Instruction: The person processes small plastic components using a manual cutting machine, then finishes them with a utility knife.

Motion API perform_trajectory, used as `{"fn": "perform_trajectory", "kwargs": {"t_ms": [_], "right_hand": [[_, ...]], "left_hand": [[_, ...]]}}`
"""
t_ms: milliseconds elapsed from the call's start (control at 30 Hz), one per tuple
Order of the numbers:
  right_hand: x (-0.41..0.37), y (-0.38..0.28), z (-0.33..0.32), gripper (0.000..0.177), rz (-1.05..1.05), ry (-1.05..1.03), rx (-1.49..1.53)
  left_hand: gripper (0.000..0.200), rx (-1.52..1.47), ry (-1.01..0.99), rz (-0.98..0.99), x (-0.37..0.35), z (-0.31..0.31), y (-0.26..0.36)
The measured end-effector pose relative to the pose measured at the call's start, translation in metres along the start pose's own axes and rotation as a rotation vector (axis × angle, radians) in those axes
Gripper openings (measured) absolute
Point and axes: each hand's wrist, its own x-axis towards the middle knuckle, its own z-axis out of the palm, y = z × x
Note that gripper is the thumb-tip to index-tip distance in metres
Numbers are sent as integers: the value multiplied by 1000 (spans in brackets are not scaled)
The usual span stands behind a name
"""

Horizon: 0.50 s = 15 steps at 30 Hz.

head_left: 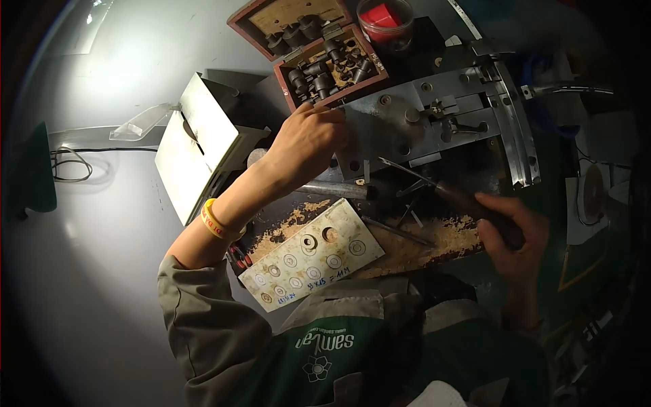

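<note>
My left hand [308,144] is closed, fingers curled downward over the near left end of a grey metal fixture plate [380,129], just below an open wooden box [330,66] of dark metal tool pieces. Whatever it may pinch is hidden under the fingers. On the right, my right hand [517,234] is wrapped round the dark handle of a slim-shafted hand tool [468,202]. The tool's thin metal shaft points left, its tip near the plate's front edge. Knobs and small clamp parts [444,112] sit on the plate.
A pale board [305,261] with drawn circles and metal rings lies in front, beside wood shavings [441,234]. A metal bar [336,188] lies behind it. At left stands a white box [196,149]; at the back, a clear tub [385,24] with something red.
</note>
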Motion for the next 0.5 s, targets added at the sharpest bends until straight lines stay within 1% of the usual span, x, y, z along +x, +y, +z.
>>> {"fn": "perform_trajectory", "kwargs": {"t_ms": [33,167,200,267,300,400,433,500], "right_hand": [[0,3,2,30,-3,16,28],[-2,2,2,30,11,21,52],[-2,3,1,30,-31,31,24],[-5,-1,-4,30,39,-1,25],[-7,-1,-5,30,53,8,27],[-9,-2,-5,29,65,10,8],[-11,0,-3,29,64,19,18],[-13,1,-3,30,68,17,28]], "left_hand": [[4,54,-43,2,1,-2,3],[11,245,99,76,-8,9,5],[10,236,107,57,-9,8,5],[10,207,123,19,-12,10,8],[9,233,158,62,-13,12,7],[9,209,213,74,-15,16,5],[7,203,148,22,-16,15,8],[8,219,163,33,-17,15,9]]}}
